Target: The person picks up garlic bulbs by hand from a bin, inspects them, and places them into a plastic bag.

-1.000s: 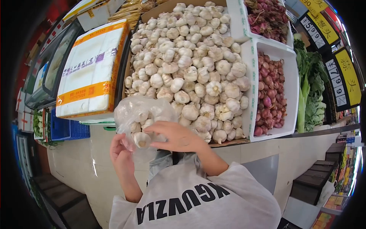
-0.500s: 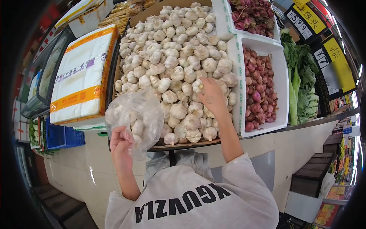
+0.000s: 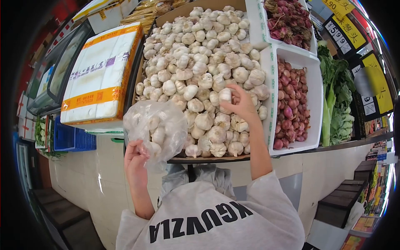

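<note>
My right hand (image 3: 243,104) is closed on a white garlic bulb (image 3: 225,96) just over the large garlic pile (image 3: 200,54). At the pile's near left edge, my left hand (image 3: 136,157) grips the rim of a clear plastic bag (image 3: 166,125). Several garlic bulbs show through the bag, which rests partly on the pile.
A white foam box (image 3: 98,75) with orange tape stands left of the garlic. To the right are a foam tray (image 3: 313,96) of small red onions, another of darker onions (image 3: 287,25), leafy greens (image 3: 333,91) and yellow price signs (image 3: 348,29). A blue crate (image 3: 75,137) sits lower left.
My right hand now shows a garlic bulb raised in its fingers, with the palm turned more towards me. The view has shifted slightly, and the bag in my left hand is spread a little wider.
</note>
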A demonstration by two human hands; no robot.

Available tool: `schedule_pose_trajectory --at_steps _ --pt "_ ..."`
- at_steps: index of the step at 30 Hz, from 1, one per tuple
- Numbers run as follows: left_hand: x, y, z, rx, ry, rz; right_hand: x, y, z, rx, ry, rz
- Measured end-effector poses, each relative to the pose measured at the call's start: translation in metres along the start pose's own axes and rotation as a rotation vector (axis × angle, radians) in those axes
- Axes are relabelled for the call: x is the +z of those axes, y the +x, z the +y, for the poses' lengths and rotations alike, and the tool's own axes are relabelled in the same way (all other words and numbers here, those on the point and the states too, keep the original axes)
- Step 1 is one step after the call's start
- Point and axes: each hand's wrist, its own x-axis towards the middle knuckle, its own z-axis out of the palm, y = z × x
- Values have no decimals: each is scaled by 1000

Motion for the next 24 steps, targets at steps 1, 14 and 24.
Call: schedule_pose_trajectory --at_steps 1,14,24 --pt "1 0 0 5 9 5 0 -5 -1 -27 478 -112" --pt "6 4 4 239 -103 41 62 -42 -107 9 1546 -1039" --pt "10 -7 0 265 -113 168 119 -44 -113 -217 1041 -543"
